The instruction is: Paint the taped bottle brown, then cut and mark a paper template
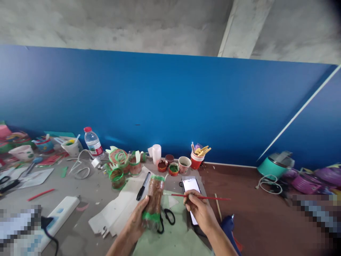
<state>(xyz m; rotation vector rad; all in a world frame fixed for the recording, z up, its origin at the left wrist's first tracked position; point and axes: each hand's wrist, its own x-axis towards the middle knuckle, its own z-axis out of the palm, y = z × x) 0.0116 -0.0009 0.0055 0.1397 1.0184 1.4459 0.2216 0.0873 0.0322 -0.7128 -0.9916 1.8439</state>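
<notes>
My left hand (138, 217) grips a clear plastic bottle (155, 197) painted brown, with green bands near both ends. It is held nearly upright above a pale green sheet (170, 245). Between the fingers of my right hand (198, 209) is a thin red paintbrush (217, 198), lying almost level. Its bristle tip points left and is at or very close to the bottle's right side; contact is unclear. Under my right hand lies a phone (190, 185) with a lit screen. Black-handled scissors (169, 216) rest behind the bottle, their blades hidden. A black marker (143, 186) lies left of it.
Paint cups (173, 168) and a red cup of yellow utensils (196, 160) line the back. Painted bottle pieces (117, 177) and a water bottle (93, 144) stand left. A power strip (62, 217) lies front left, a blue glue gun (228, 231) right. A blue partition (170, 96) rises behind.
</notes>
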